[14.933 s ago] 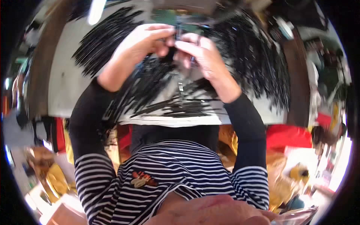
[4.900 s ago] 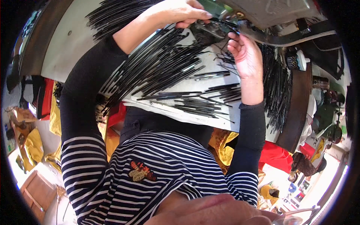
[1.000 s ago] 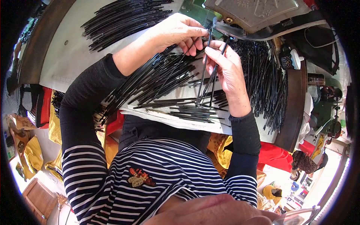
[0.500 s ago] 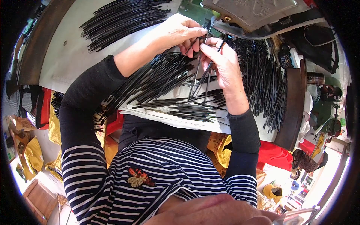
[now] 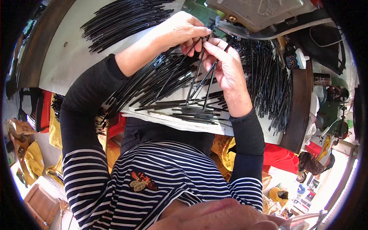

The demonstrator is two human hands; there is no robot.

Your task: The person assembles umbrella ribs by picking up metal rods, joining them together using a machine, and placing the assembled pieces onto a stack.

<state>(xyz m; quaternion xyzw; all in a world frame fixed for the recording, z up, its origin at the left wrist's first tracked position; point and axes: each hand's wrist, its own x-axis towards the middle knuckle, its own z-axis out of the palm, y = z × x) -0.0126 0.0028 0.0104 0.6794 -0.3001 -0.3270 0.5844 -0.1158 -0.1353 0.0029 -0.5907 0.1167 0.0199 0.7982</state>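
Note:
Several thin black strips point(image 5: 196, 78) hang from my fingers at the far middle of the table, close to the machine. With thumb and fingers pinched together, my left hand point(image 5: 183, 31) grips the end of a strip. Just to its right, my right hand point(image 5: 227, 64) is closed on other strips, which slant down between the hands. Fingertips of both hands nearly meet, so the exact point of contact is partly hidden. Under them lies a loose pile of similar black strips point(image 5: 157, 80).
A grey metal machine point(image 5: 260, 13) with a pale cable stands beyond my hands. More black strips lie in a bundle point(image 5: 124, 23) at the far left and a dense heap point(image 5: 268, 82) on the right. A white-topped container point(image 5: 297, 57) is by the right edge.
Both hands have shifted slightly left and away from me. The hanging strips have swung left with them, and both grips remain closed.

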